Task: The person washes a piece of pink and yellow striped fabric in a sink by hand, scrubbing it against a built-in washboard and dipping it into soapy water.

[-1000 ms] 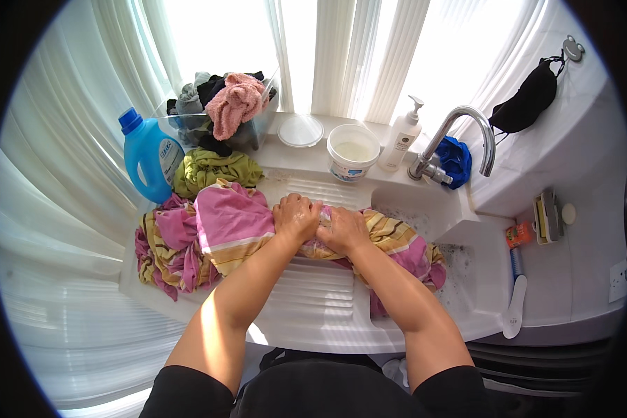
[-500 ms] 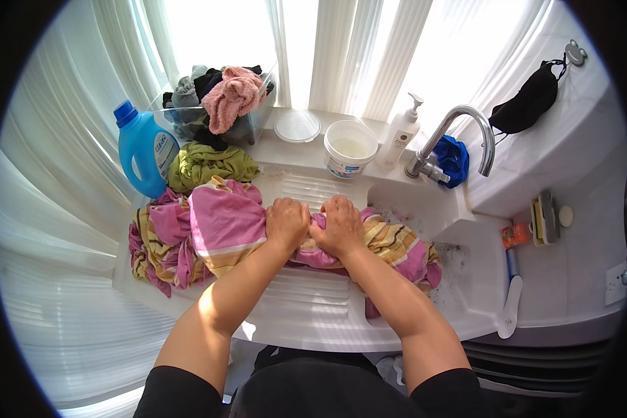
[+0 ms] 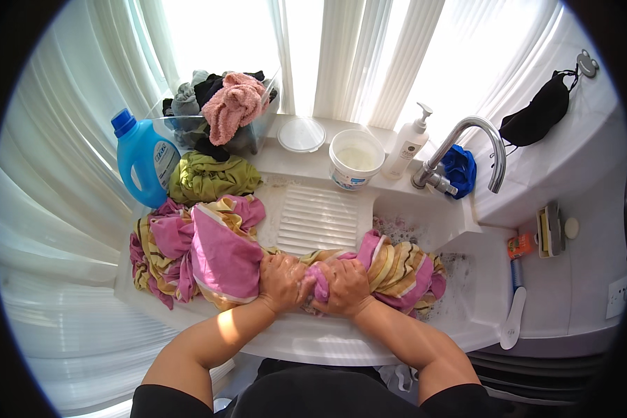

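A large pink and yellow striped cloth (image 3: 224, 254) lies bunched across the white laundry sink, its right end hanging into the basin. My left hand (image 3: 283, 283) is closed round its middle. Close beside it, my right hand (image 3: 341, 287) grips the same cloth, with a twist of pink bulging between the two fists. The ribbed washboard (image 3: 318, 221) built into the sink shows just beyond my hands. More of the cloth is heaped at the left, against a green cloth (image 3: 214, 175).
A blue detergent bottle (image 3: 146, 159) and a clear bin (image 3: 258, 125) of clothes stand at the left. Along the back are a white tub (image 3: 356, 160), its lid (image 3: 302, 135), a pump bottle (image 3: 405, 143) and a curved faucet (image 3: 467, 124). A brush (image 3: 513, 317) lies on the right rim.
Both hands have slid the gripped cloth down the washboard toward me, baring the ribs beyond. The pink twist between my fists now shows more.
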Demonstrator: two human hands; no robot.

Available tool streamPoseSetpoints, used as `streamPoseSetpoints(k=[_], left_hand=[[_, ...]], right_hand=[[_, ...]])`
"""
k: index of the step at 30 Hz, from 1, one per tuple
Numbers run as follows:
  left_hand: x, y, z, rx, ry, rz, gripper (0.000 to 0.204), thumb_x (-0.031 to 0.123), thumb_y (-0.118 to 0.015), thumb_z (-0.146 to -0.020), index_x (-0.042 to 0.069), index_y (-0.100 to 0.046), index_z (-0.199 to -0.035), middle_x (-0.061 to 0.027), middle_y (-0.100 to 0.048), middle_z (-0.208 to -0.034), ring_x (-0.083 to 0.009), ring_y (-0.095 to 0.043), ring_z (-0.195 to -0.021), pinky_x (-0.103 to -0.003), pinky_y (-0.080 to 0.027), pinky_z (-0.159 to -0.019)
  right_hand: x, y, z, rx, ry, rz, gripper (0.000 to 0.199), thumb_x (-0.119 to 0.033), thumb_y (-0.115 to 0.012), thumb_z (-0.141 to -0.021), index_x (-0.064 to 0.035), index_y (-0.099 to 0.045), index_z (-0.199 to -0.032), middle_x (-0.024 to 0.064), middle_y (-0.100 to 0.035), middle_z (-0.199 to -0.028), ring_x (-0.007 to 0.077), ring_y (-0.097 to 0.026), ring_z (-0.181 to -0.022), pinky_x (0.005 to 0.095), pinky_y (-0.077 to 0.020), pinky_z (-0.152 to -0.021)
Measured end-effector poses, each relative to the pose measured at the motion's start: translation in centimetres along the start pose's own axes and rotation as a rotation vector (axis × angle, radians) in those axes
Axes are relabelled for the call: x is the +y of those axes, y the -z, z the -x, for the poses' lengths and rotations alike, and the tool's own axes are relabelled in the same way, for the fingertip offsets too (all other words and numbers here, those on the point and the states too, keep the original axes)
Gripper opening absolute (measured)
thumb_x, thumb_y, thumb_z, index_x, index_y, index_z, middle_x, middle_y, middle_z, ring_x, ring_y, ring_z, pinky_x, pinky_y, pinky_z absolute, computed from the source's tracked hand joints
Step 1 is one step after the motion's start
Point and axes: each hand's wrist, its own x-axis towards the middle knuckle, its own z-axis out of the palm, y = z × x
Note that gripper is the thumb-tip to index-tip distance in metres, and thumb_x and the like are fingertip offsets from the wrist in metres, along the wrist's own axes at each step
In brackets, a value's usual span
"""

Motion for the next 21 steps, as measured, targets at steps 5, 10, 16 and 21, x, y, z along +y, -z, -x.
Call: streamPoseSetpoints(k=[5, 10, 16, 21], left_hand=[[-1.6, -1.8, -8.5, 0.267, 0.191, -0.138, 0.034, 0.041, -0.056, -0.091, 0.012, -0.071, -0.101, -0.0229, -0.064, -0.106, -0.0365, -0.059, -0.103, -0.054, -0.038, -0.093], [-0.9, 0.4, -5.1, 0.025, 0.106, 0.083, 0.053, 0.052, -0.055, -0.088, 0.010, -0.068, -0.118, -0.0297, -0.058, -0.125, -0.0427, -0.055, -0.114, -0.062, -0.028, -0.104], [3.4, 0.1, 0.0, 0.240, -0.009, -0.080, 0.062, 0.058, -0.057, -0.083, 0.006, -0.064, -0.116, -0.0188, -0.056, -0.118, -0.0379, -0.046, -0.118, -0.055, -0.025, -0.102], [1.0, -1.7, -2.8, 0.276, -0.051, -0.024, 0.038, 0.045, -0.059, -0.084, 0.007, -0.064, -0.087, -0.0104, -0.058, -0.089, -0.0302, -0.052, -0.094, -0.048, -0.033, -0.089]], right_hand=[[3.3, -0.3, -7.6, -0.139, -0.313, -0.003, 0.055, -0.045, -0.066, -0.072, -0.0022, -0.068, -0.106, 0.0179, -0.061, -0.120, 0.0323, -0.056, -0.112, 0.0461, -0.0423, -0.094], [1.4, 2.6, -4.4, -0.325, -0.193, -0.034, 0.084, -0.054, -0.070, -0.067, -0.0033, -0.053, -0.131, 0.0230, -0.047, -0.137, 0.0352, -0.043, -0.128, 0.0572, -0.0276, -0.105], [-0.8, 0.0, 1.6, -0.073, -0.025, 0.122, 0.097, -0.065, -0.070, -0.061, -0.0039, -0.049, -0.133, 0.0206, -0.047, -0.134, 0.0360, -0.044, -0.124, 0.0588, -0.0247, -0.104], [1.8, -1.3, -1.1, -0.117, 0.015, 0.183, 0.046, -0.037, -0.061, -0.073, -0.0054, -0.062, -0.106, 0.0106, -0.058, -0.097, 0.0263, -0.055, -0.093, 0.0438, -0.0380, -0.087]])
